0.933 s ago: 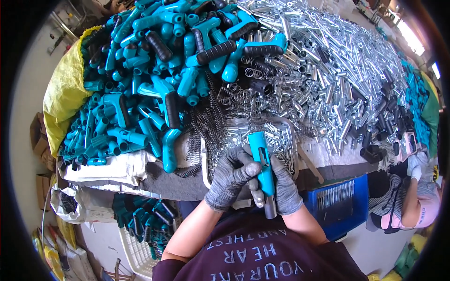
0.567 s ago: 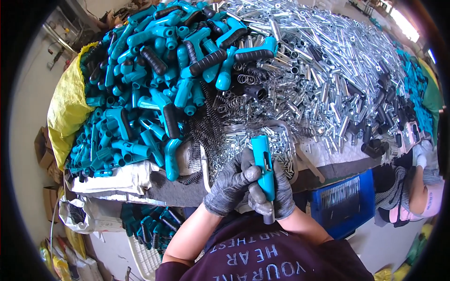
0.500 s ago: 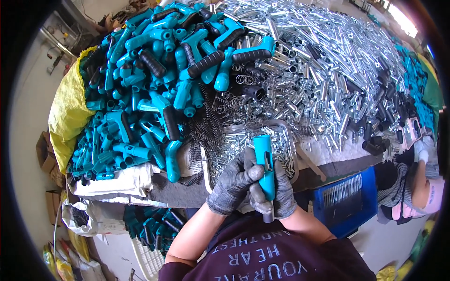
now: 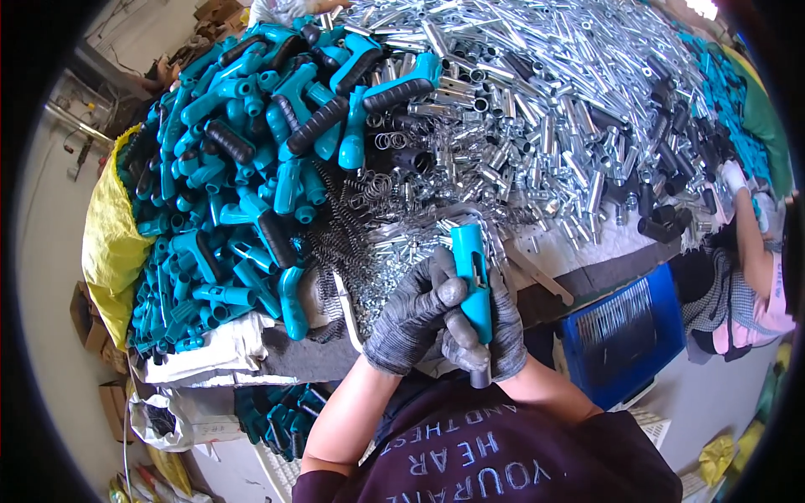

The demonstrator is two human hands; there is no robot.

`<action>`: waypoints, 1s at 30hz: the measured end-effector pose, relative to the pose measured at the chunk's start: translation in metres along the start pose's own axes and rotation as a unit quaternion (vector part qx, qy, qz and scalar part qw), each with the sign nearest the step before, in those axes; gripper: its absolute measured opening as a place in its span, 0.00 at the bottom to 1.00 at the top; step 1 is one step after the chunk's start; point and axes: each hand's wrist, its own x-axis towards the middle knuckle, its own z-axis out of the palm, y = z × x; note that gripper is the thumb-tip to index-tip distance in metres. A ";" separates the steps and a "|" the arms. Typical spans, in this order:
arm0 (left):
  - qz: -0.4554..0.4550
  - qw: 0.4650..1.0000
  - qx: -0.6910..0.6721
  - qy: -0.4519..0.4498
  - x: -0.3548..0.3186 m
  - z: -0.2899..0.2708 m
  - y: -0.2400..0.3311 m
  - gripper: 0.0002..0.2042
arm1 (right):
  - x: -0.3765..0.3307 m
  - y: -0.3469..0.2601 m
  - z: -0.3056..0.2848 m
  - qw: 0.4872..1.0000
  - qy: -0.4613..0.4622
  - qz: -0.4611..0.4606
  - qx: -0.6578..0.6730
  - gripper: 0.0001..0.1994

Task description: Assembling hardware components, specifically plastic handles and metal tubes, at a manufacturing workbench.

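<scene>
Upright in front of my chest is a teal plastic tool housing, a tube with slots cut in its side. A short grey-black cylinder shows at its lower end. My left hand, in a grey knit glove, presses its thumb and fingers on the housing's left side. My right hand, gloved alike, wraps round it from the right, its fingers partly hidden behind. Just beyond my hands lies a tray of small metal parts. Coil springs lie heaped left of the tray.
Teal handles with black grips are piled at left beside a yellow sack. Shiny metal tubes and rods cover the table's middle and right. A blue crate stands at lower right. Another person's gloved hand reaches in at right.
The view has turned, so the table's contents sit further left. Both hands keep their grip on the teal housing. The other person's arm now reaches to the parts at the far right.
</scene>
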 end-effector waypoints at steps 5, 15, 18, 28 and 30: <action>-0.050 0.998 0.040 -0.006 0.003 -0.010 -0.002 0.25 | -0.002 -0.004 -0.001 1.000 0.008 -0.008 -0.023 0.34; 0.002 0.996 0.084 0.038 0.004 0.000 -0.004 0.21 | -0.005 -0.009 0.002 0.996 0.028 0.002 -0.090 0.39; 0.039 0.992 0.117 0.041 0.001 0.004 -0.002 0.18 | -0.003 -0.012 0.006 0.992 0.033 -0.005 -0.121 0.38; 0.109 0.902 0.417 -0.029 0.004 0.019 -0.032 0.36 | 0.006 -0.039 0.039 0.779 0.197 -0.325 -0.499 0.27; -0.050 0.930 0.363 -0.035 0.007 0.018 -0.031 0.35 | 0.003 -0.043 0.042 0.842 0.206 -0.314 -0.387 0.26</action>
